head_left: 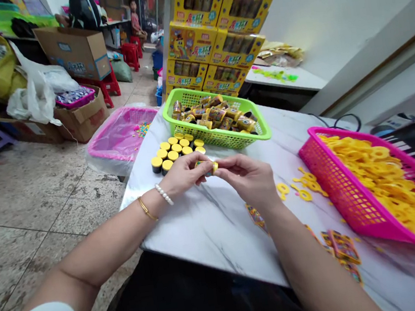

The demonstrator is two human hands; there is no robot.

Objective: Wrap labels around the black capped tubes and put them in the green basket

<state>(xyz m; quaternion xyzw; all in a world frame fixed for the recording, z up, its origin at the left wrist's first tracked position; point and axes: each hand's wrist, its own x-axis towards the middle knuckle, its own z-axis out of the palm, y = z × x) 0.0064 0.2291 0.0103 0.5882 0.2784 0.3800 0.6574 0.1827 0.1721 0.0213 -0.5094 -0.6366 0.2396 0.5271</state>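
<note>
Over the white marbled table (pixel 201 227), my left hand (pixel 188 170) and my right hand (pixel 246 176) meet around a small yellow-labelled jar (pixel 212 168). The fingers of my left hand wrap its body, while my right thumb and index finger pinch at its right end. Most of the jar is hidden by my fingers. Just beyond my left hand stand several black jars with yellow lids (pixel 173 155), upright in a tight group. Behind them a green basket (pixel 224 139) holds many jumbled jars with printed yellow labels (pixel 219 113).
At right, a pink basket (pixel 335 195) is heaped with yellow plastic rings (pixel 385 173); a few loose rings (pixel 305 194) and printed packets (pixel 341 246) lie beside it. Stacked yellow boxes (pixel 192 40) rise behind. A pink lined basin (pixel 112 142) stands left. A seated person (pixel 136 19) is far back.
</note>
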